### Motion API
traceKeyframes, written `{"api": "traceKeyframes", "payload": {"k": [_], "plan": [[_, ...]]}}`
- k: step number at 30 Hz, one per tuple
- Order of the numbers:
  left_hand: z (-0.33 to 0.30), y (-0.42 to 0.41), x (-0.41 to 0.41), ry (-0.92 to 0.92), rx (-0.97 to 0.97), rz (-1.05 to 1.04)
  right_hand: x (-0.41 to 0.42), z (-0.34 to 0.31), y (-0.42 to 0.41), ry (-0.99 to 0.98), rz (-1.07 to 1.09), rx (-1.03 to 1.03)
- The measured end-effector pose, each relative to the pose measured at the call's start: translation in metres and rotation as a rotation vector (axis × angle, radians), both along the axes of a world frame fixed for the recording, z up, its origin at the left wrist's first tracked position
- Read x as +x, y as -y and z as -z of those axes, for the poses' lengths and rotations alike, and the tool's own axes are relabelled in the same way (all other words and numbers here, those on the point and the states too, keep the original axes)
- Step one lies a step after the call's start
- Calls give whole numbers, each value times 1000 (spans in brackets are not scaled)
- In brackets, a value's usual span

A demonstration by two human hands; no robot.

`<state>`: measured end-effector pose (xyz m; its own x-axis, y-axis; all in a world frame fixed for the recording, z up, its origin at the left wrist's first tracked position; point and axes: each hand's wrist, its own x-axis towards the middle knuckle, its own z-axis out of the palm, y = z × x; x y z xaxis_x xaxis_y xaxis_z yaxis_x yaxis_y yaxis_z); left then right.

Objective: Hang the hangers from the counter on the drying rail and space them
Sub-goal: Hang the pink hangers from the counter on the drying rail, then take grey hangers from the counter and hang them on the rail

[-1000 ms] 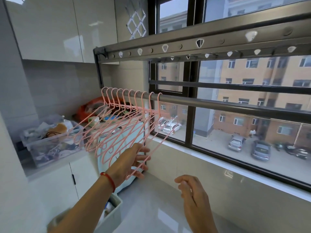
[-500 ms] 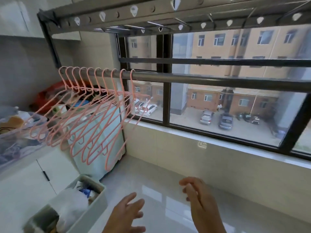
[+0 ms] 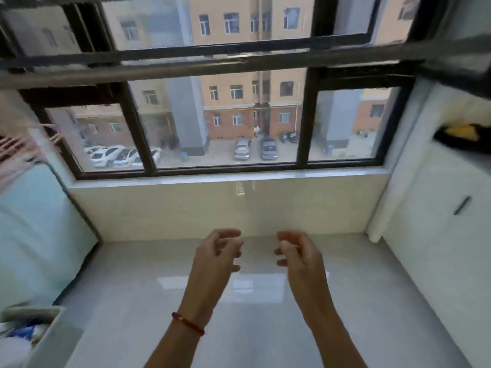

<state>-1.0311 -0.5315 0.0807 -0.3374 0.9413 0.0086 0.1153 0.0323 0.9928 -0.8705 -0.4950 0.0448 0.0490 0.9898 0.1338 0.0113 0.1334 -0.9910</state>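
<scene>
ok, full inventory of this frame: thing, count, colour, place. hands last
drying rail: one, grey metal, runs across the top in front of the window
pink hangers: blurred bunch, count unclear, far left edge
window frame: one, black, centre, cars and buildings outside
teal appliance: one, pale teal, left
floor: glossy grey tile, centre
white bin: one, bottom left, holds blue and white items
white cabinet: one, right, with a dark handle
black and yellow item: one, on top of the cabinet, blurred
red bracelet: one, on the left wrist
left hand: fingers loosely curled, holds nothing
right hand: fingers loosely curled, holds nothing
</scene>
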Motion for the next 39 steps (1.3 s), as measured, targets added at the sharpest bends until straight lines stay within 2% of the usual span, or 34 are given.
{"api": "traceKeyframes", "payload": {"k": [3,9,15,20,29,39], "plan": [[1,-20,119,-84,17,173,120,3,-1,4,138,-23],[0,-50,319,-124,38,507,322,10,18,-41,496,-71],[2,-85,476,-122,67,786,463,15,38,-65,799,-102],[5,-137,589,-119,59,940,559,14,15,-29,968,-115],[27,-281,761,-249,55,1122,696,24,-95,13,1110,-193],[66,-382,940,-573,94,1184,850,58,-185,4,1046,-253]]}}
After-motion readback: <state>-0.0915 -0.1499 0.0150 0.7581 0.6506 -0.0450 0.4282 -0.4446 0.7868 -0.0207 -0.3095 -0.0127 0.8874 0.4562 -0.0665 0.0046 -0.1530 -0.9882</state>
